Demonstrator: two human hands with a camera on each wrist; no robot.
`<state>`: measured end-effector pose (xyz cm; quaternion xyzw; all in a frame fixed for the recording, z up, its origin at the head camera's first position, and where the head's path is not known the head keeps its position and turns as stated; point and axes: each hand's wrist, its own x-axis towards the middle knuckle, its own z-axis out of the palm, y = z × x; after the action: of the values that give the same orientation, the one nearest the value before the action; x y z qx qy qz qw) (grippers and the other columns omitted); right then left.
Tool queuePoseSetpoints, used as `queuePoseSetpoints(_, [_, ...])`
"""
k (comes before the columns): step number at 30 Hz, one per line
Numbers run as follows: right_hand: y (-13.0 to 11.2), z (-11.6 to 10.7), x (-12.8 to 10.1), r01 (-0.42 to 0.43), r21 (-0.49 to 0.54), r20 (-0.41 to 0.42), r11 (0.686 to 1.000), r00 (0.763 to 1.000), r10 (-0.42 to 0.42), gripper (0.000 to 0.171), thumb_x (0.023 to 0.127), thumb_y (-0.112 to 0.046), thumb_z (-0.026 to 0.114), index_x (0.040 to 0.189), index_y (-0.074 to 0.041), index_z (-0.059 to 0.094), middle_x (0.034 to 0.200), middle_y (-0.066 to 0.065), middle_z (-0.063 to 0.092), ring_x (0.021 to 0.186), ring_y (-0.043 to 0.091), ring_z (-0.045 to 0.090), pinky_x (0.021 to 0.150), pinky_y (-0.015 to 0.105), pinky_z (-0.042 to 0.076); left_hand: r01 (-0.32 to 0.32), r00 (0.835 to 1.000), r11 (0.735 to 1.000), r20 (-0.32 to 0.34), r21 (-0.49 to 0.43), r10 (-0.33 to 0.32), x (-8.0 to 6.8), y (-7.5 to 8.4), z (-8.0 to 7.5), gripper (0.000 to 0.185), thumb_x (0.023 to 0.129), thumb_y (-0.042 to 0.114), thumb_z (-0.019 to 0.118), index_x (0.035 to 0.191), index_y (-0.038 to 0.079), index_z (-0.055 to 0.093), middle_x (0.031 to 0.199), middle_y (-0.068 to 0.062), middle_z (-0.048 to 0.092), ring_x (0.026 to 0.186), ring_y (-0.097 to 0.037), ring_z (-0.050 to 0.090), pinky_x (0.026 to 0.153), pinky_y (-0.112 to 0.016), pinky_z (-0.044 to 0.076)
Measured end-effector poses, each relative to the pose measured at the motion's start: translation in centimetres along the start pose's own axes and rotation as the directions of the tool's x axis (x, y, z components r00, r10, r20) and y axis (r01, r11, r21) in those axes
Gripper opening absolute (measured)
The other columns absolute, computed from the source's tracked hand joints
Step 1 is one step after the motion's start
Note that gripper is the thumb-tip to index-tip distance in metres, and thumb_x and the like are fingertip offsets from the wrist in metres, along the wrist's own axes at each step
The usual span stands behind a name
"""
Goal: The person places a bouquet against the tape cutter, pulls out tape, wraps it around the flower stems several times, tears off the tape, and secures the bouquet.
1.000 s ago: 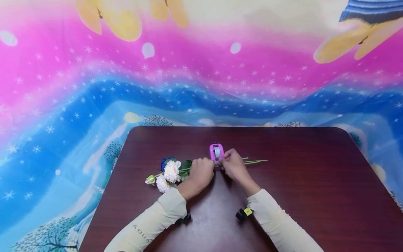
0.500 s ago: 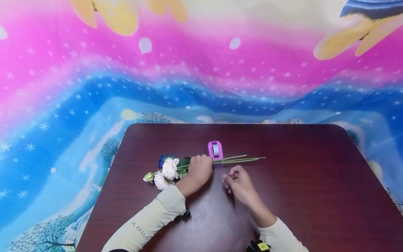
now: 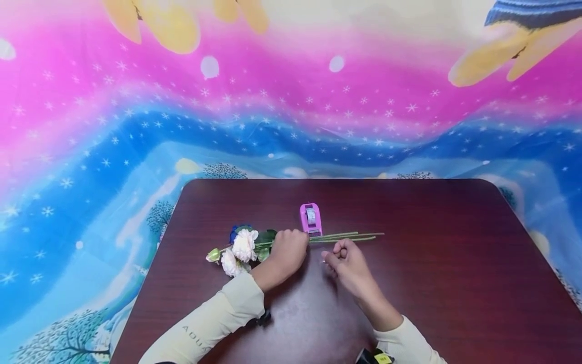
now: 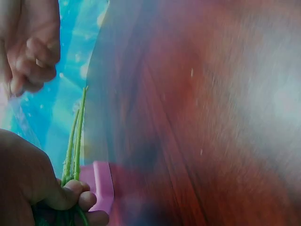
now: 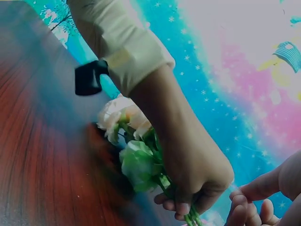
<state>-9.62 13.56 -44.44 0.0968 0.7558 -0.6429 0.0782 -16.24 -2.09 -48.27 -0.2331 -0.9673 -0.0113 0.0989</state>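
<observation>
My left hand [image 3: 290,248] grips a bunch of artificial flowers by the green stems [image 3: 343,236], whose cut ends point right. White blooms [image 3: 244,244], a blue flower [image 3: 234,233] and a green bud [image 3: 213,255] lie to its left. Thumb and index finger of my right hand [image 3: 349,262] pinch the end of a clear strip of tape [image 5: 233,187], which shows faintly stretching towards the stems. Just beyond the left hand stands a pink tape dispenser [image 3: 311,220], partly behind the stems. In the left wrist view, the left fingers [image 4: 75,193] curl round the stems.
Everything rests on a dark red-brown table [image 3: 454,263] with rounded far corners. A colourful printed cloth [image 3: 291,101] hangs behind it. Black wrist devices [image 3: 370,356] sit at both sleeves.
My right hand has drawn away from the dispenser, back towards the body and slightly right. The stems have turned a little in the left hand, which stays at about the same place.
</observation>
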Motion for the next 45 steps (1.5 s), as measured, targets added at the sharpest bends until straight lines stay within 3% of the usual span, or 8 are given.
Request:
queuePoseSetpoints(8, [-0.1,-0.4,0.1,-0.003,-0.017,-0.024,1.0,1.0,0.003,0.026,0.093,-0.002,0.069,0.095,-0.003,0.043,0.073,0.005,0.061,0.061,0.008,0.057,0.056,0.024,0.047,-0.061,0.997,0.998,-0.049,-0.02,0.06,-1.8,1.1,-1.8,0.015,0.077,0.014,0.079,0.067,0.017,0.069,0.064,0.0,0.069,0.051,-0.02,0.061,0.047,-0.036,0.048])
queuePoseSetpoints(14, [0.0,-0.4,-0.2,-0.01,-0.031,-0.042,0.999,0.999,0.008,0.027,0.093,-0.004,0.07,0.095,-0.003,0.043,0.072,0.003,0.059,0.062,0.008,0.057,0.056,0.023,0.047,-0.088,0.995,0.996,-0.054,-0.023,0.087,-2.4,1.5,-3.2,0.015,0.075,0.016,0.081,0.068,0.018,0.069,0.063,0.001,0.068,0.05,-0.02,0.06,0.045,-0.036,0.046])
queuePoseSetpoints(24, [1.4,1.1,-0.2,0.103,-0.121,-0.167,0.987,0.978,-0.122,0.029,0.091,-0.007,0.074,0.091,-0.004,0.046,0.077,0.012,0.07,0.058,0.017,0.066,0.053,0.021,0.048,-0.049,0.998,0.998,-0.046,-0.043,0.047,-2.1,0.8,-5.1,0.014,0.075,0.015,0.081,0.069,0.018,0.069,0.064,0.001,0.069,0.052,-0.021,0.062,0.048,-0.037,0.049])
queuePoseSetpoints(31, [2.3,1.7,0.3,0.117,-0.099,-0.206,0.988,0.969,-0.135,0.027,0.091,-0.006,0.075,0.09,-0.002,0.048,0.087,0.016,0.074,0.055,0.015,0.065,0.055,0.029,0.056,-0.039,0.999,0.998,-0.04,-0.05,0.037,-1.8,0.4,-5.2,0.015,0.075,0.015,0.082,0.07,0.017,0.068,0.065,0.0,0.069,0.054,-0.023,0.063,0.05,-0.038,0.05])
queuePoseSetpoints(40, [3.1,1.6,1.1,0.097,-0.06,-0.222,0.993,0.969,-0.108,0.021,0.091,-0.008,0.076,0.097,0.002,0.058,0.083,0.016,0.071,0.059,0.018,0.067,0.058,0.03,0.058,-0.027,0.999,0.994,-0.033,-0.109,0.024,-1.5,0.4,-5.2,0.017,0.078,0.01,0.078,0.069,0.018,0.066,0.065,0.001,0.069,0.055,-0.023,0.064,0.051,-0.038,0.049])
queuePoseSetpoints(45, [4.0,1.9,2.2,0.137,-0.021,-0.213,0.99,0.967,-0.138,0.019,0.092,-0.004,0.073,0.105,0.009,0.067,0.087,0.016,0.071,0.067,0.005,0.059,0.063,0.02,0.051,-0.039,0.999,0.991,-0.037,-0.129,0.035,-1.5,0.4,-5.1,0.013,0.079,0.01,0.077,0.073,0.017,0.068,0.066,0.001,0.069,0.055,-0.023,0.063,0.051,-0.038,0.05])
